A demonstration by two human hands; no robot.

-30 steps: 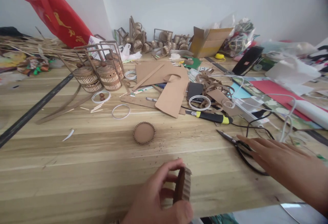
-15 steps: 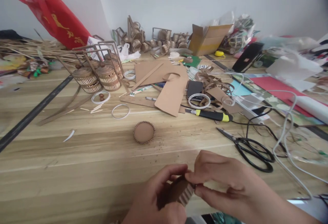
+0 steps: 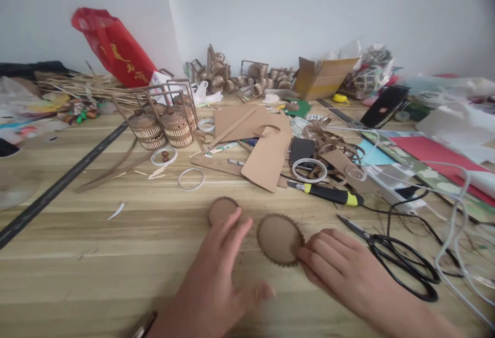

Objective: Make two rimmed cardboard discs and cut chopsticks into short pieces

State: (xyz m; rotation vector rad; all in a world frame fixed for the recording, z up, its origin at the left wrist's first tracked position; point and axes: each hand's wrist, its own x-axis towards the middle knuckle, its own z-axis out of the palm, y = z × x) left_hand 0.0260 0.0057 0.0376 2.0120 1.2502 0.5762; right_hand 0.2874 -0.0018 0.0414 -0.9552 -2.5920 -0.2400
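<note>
My right hand (image 3: 342,263) pinches the right edge of a round brown basket piece (image 3: 279,239) with a notched rim and a flat face turned up. Just left of it lies a smaller round piece (image 3: 219,211) of the same make on the wooden table. My left hand (image 3: 216,273) is stretched toward the smaller piece, fingers spread and thumb apart. Its fingertips overlap that piece's right edge; whether they touch it I cannot tell. Black-handled scissors (image 3: 402,263) rest to the right of my right hand.
A yellow-black utility knife (image 3: 332,194), white tape rings (image 3: 309,171) and brown card (image 3: 266,160) lie beyond my hands. Lidded slatted baskets (image 3: 176,127) with tall handles stand back left, near a red bag (image 3: 116,49). White cables (image 3: 456,214) trail along the right side.
My left hand has let go of the brown piece and moved forward and left, opening. My right hand has carried that piece forward and turned its flat face up. The view has shifted slightly.
</note>
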